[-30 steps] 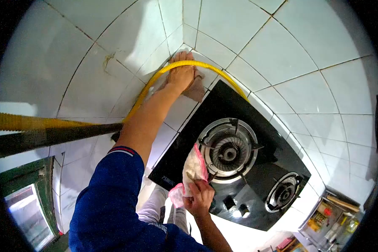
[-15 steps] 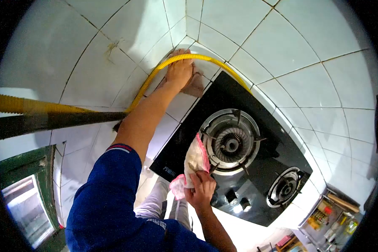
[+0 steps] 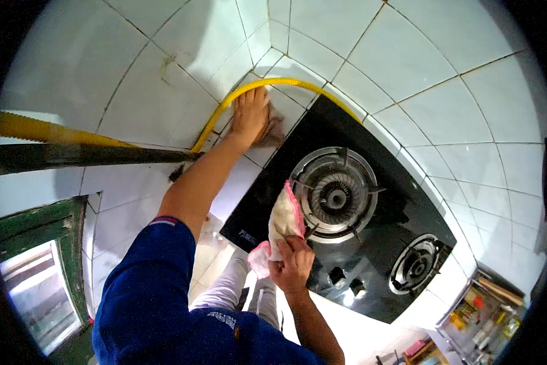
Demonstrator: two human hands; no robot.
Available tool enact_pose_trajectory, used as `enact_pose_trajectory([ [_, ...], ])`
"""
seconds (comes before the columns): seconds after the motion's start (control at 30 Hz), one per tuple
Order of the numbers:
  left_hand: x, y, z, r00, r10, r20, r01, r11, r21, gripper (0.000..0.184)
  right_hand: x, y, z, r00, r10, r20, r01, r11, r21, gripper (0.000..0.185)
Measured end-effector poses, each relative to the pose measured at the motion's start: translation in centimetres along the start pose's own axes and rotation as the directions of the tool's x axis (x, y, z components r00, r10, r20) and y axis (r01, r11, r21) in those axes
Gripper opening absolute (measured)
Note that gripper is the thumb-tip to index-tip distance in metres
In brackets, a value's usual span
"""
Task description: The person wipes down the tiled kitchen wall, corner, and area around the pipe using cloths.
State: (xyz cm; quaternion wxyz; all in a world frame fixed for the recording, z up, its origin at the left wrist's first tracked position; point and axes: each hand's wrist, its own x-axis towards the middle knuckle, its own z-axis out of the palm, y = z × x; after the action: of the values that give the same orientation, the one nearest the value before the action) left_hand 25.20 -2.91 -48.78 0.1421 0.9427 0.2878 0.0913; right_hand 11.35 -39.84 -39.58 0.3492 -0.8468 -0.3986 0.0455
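My left hand [image 3: 249,117] presses a brownish cloth [image 3: 273,129] onto the tiled counter in the corner, just under the arch of a yellow hose [image 3: 261,83]. Its fingers lie together over the cloth, which sticks out on the right side. My right hand [image 3: 293,261] grips a white cloth with pink edging [image 3: 283,220] over the near left part of the black gas stove [image 3: 370,243]. The cloth's upper end lies beside the large burner [image 3: 336,196].
A small burner [image 3: 418,264] and two knobs [image 3: 346,283] are on the stove. White tiled walls [image 3: 401,61] meet behind the counter. A dark pole [image 3: 85,156] runs in from the left. A tray of small items [image 3: 483,316] stands at lower right, a green-framed window [image 3: 42,292] at lower left.
My left hand has drawn back from the corner with the brownish cloth, a little toward me and left. My right hand still holds the pink-edged cloth; the view has shifted slightly.
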Motion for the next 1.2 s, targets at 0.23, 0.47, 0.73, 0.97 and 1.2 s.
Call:
enact_pose_trajectory([
  [0.23, -1.0, -1.2, 0.8, 0.958, 0.145, -0.249, -0.147, 0.989, 0.008, 0.047, 0.4, -0.2, 0.0, 1.0, -0.006, 0.001, 0.006, 1.0, 0.024, 0.052],
  [0.47, -4.1, -1.3, -0.8, 0.975, 0.087, -0.203, -0.094, 0.995, -0.023, 0.038, 0.2, 0.0, 0.1, 1.0, 0.0, 0.009, -0.001, 0.999, 0.032, 0.059],
  [0.73, -8.9, -0.5, -1.8, 0.97, -0.043, -0.24, 0.04, 0.999, -0.017, 0.039, 0.6, -0.3, 0.0, 0.995, -0.051, -0.08, 0.051, 0.999, -0.001, 0.049],
  [0.97, -13.4, -0.4, -2.4, 0.987, -0.128, -0.102, 0.125, 0.992, -0.033, 0.05, 0.9, -0.4, 0.0, 0.995, -0.052, -0.08, 0.054, 0.998, 0.022, 0.044],
  [1.2, -17.8, -0.9, -3.2, 0.979, -0.132, -0.155, 0.13, 0.991, -0.021, 0.043, 0.6, 0.0, 0.3, 0.994, -0.08, -0.071, 0.079, 0.997, -0.012, 0.045],
])
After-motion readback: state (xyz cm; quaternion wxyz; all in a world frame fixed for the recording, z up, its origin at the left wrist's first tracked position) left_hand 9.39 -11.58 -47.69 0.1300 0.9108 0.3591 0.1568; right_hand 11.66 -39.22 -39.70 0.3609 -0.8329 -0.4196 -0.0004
